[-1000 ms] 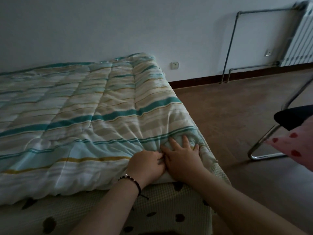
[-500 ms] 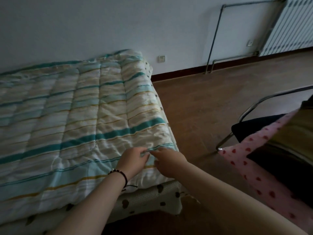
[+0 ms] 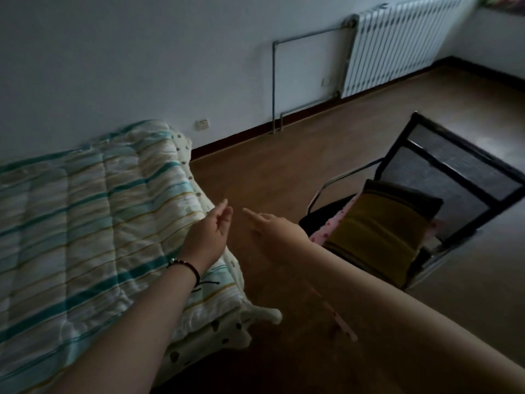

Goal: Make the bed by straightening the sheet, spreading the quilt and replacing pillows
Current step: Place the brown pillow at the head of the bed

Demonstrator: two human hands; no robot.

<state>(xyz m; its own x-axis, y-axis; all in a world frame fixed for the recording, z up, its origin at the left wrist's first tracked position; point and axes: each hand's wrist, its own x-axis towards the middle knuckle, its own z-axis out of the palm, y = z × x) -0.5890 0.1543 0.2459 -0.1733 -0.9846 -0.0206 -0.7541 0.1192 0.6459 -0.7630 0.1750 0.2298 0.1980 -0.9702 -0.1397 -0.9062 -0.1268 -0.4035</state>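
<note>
Quilt (image 3: pixel 85 223), striped in teal, cream and pale yellow, lies spread flat over the bed at the left of the head view, reaching from the near corner to the far end against the wall. Under its edge a cream sheet (image 3: pixel 224 334) with dark spots shows along the bed's right side and hangs loose at the near corner. Both hands are raised in the air above the bed's right edge and touch nothing. The left hand (image 3: pixel 208 234), with a dark beaded bracelet (image 3: pixel 184 265) on its wrist, has its fingers relaxed and slightly bent, holding nothing. The right hand (image 3: pixel 275 231) is just beside it, apart by a small gap, with fingers stretched out and empty. To the right of the bed stands a black chair (image 3: pixel 443 177) with a mesh back and metal tube frame on the brown wooden floor (image 3: pixel 284 172). On its seat lie a dark ochre striped pillow (image 3: pixel 377 231) and, under it, a pink pillow (image 3: pixel 326 231) with red spots, of which only an edge shows. The room is dim. A plain pale wall (image 3: pixel 142 52) runs behind the bed with a dark skirting board, a wall socket (image 3: pixel 202 125) near the bed's far corner, grey pipes (image 3: pixel 274 86) and a white ribbed radiator (image 3: pixel 397 44) further right.
</note>
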